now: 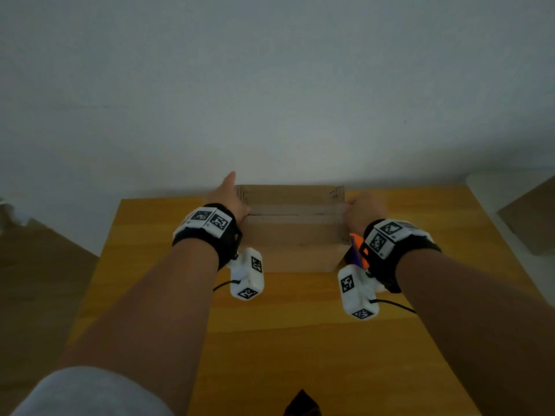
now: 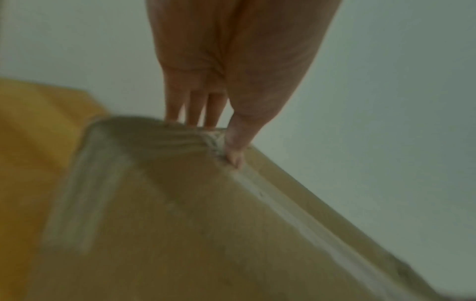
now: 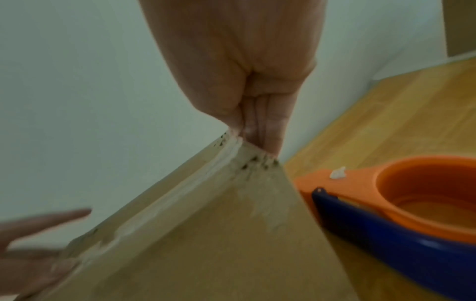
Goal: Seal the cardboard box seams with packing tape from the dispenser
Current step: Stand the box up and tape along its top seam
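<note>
A brown cardboard box [image 1: 295, 235] stands on the wooden table [image 1: 300, 340] against the wall. A strip of clear tape [image 1: 295, 210] runs along its top seam from left to right. My left hand [image 1: 228, 196] is at the box's left end. Its thumb [image 2: 235, 146] presses the tape [image 2: 296, 220] at the edge, its fingers lie straight down the side, and the index finger sticks out. My right hand [image 1: 365, 211] is at the right end, thumb on the tape [image 3: 185, 193] and fingers over the edge. The orange and blue tape dispenser [image 3: 412, 203] lies on the table beside the box, held by neither hand.
A pale wall rises directly behind the box. Flat cardboard pieces lie off the table at the left [image 1: 45, 250] and at the right [image 1: 531, 217]. A dark object [image 1: 301, 403] pokes in at the table's near edge. Bare tabletop stretches in front of the box.
</note>
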The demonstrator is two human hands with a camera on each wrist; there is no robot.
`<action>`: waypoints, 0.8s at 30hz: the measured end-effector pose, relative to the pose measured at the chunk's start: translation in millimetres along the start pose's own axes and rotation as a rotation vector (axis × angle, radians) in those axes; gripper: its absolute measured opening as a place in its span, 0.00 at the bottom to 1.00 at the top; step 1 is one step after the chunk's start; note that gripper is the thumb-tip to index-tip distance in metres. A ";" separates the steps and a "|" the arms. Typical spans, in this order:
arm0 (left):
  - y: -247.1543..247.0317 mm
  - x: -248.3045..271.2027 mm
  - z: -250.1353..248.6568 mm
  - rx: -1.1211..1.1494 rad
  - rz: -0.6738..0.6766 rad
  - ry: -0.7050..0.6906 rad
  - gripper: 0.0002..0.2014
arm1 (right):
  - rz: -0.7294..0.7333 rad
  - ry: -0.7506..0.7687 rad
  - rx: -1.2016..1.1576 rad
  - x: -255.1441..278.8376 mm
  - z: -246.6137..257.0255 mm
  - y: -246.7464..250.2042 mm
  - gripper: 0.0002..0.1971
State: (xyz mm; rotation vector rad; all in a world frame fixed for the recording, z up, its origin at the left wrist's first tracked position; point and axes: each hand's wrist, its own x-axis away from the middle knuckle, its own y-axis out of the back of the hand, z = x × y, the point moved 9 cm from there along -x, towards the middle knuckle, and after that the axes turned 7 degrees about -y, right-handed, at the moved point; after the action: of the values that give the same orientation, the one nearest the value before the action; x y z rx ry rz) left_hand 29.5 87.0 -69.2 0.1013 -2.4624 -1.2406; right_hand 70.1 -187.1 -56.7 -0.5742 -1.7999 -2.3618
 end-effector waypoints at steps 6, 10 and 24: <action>-18.4 -5.9 -53.6 -0.429 0.194 -0.222 0.49 | 0.132 -0.077 -0.132 8.3 -17.5 6.3 0.27; -22.5 -2.3 -56.5 -0.487 0.197 -0.237 0.43 | 0.427 -0.190 -0.195 27.1 -32.4 -18.7 0.25; -48.4 39.2 -36.3 -0.094 0.441 -0.001 0.45 | 0.313 -0.042 -0.368 27.9 5.7 -12.4 0.26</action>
State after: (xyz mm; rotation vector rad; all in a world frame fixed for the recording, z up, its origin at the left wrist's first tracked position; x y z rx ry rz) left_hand 1.5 20.9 -75.9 -0.4426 -2.2521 -1.1505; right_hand 41.7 -174.4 -56.4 -0.8797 -1.1811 -2.4746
